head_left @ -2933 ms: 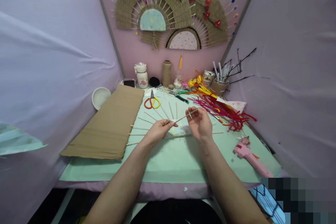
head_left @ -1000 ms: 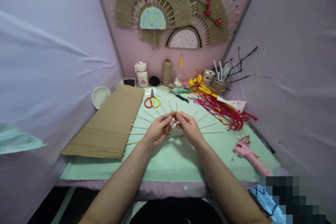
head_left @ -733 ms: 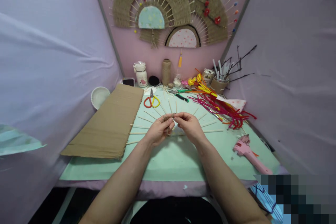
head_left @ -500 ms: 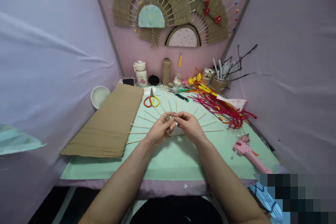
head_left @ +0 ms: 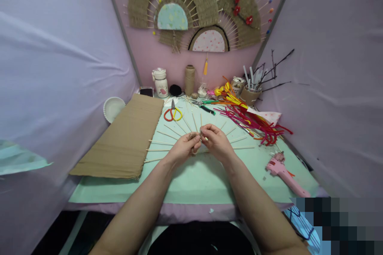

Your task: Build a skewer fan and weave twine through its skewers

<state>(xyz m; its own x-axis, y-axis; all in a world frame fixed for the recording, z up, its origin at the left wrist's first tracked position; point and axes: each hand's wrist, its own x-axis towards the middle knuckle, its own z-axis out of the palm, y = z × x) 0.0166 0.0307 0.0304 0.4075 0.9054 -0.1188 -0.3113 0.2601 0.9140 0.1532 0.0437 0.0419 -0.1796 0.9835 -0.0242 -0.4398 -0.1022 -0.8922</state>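
Observation:
My left hand (head_left: 183, 149) and my right hand (head_left: 218, 142) meet over the middle of a fan of thin wooden sticks (head_left: 167, 134) that lies spread on the mint-green mat (head_left: 191, 179). Both hands pinch a short piece of jute twine (head_left: 200, 133) between their fingertips, a little above the sticks. The fan's centre is hidden under my hands. The sticks radiate left, up and right from there.
A sheet of brown cardboard (head_left: 125, 137) lies to the left, with a white paper plate (head_left: 112, 108) behind it. Red-and-yellow scissors (head_left: 172, 114), pliers (head_left: 204, 106), a twine spool (head_left: 189, 80), a white bottle (head_left: 160, 83), a heap of pipe cleaners (head_left: 251, 121) and a pink glue gun (head_left: 283, 172) surround the work. Woven fans hang on the pink wall (head_left: 191, 8).
Earlier my hands were apart with the twine stretched between them. They have come together over the fan's centre, and the fingertips keep working the twine in place.

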